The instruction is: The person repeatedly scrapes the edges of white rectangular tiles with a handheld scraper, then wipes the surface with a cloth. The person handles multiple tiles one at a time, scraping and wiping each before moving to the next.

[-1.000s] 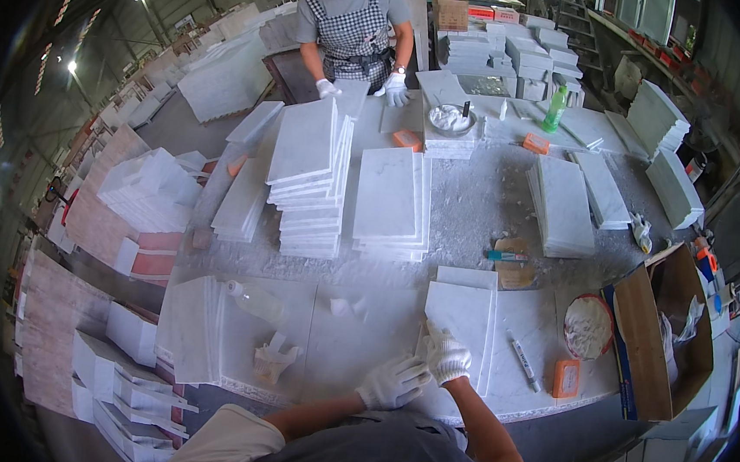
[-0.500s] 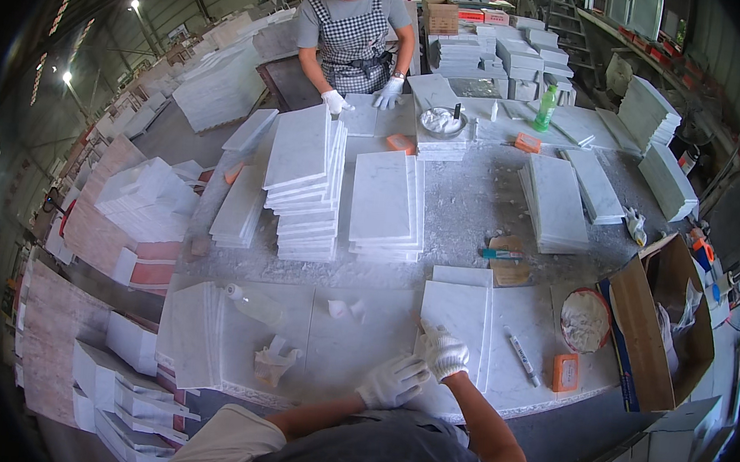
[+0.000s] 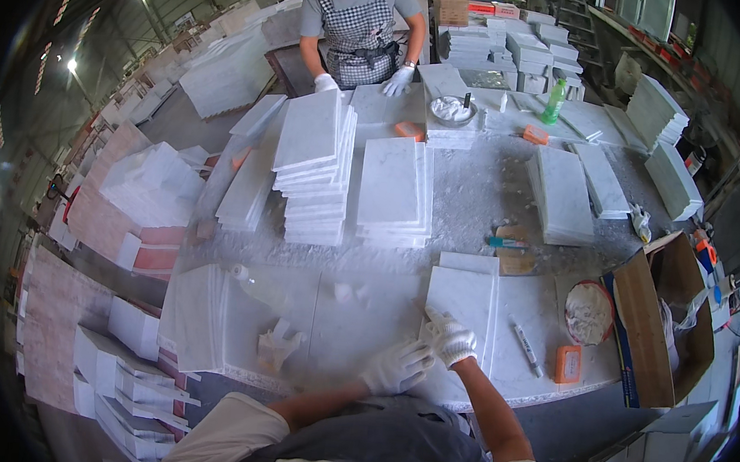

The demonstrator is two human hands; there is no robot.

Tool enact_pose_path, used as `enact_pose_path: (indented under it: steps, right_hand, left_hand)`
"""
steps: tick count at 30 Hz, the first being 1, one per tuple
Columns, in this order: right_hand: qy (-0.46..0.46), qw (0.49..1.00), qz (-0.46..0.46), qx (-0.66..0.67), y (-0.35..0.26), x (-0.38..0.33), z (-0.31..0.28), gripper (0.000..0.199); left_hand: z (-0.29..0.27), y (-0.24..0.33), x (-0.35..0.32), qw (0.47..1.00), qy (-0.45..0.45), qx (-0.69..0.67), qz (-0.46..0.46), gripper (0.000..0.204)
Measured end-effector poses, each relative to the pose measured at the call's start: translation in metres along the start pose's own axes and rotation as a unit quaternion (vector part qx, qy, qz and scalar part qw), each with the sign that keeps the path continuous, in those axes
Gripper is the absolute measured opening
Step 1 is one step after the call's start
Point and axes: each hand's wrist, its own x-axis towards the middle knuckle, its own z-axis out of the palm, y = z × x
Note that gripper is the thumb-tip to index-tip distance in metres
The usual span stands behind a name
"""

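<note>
Nearby: marker (image 3: 525,347), orange block (image 3: 567,364), powder bowl (image 3: 589,312) beside slab (image 3: 462,303).

Your way left across the dusty white worktop (image 3: 354,317) stays open. Ahead, tall stacks of white marble tiles (image 3: 314,174) block you; rightward lie a grey marker pen (image 3: 526,347) and an orange sanding block (image 3: 568,364).

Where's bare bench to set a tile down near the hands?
Free patch: left of the left hand, between the white tile and the slab stack. Also dusty bench between the middle tile pile and right pile. Crowded: far end.
</note>
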Motion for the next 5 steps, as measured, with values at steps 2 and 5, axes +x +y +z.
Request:
enact_pose_path:
  steps: [2, 5]
  right_hand:
    - [0.012, 1.0, -0.017, -0.003, -0.002, -0.001, 0.0, 0.05]
    - [0.009, 0.999, 0.004, -0.042, -0.005, 0.007, -0.008, 0.048]
  left_hand:
    - [-0.004, 0.002, 0.0, 1.0, -0.002, -0.005, -0.012, 0.041]
    - [-0.008, 0.008, -0.002, 0.999, -0.011, -0.019, -0.023, 0.037]
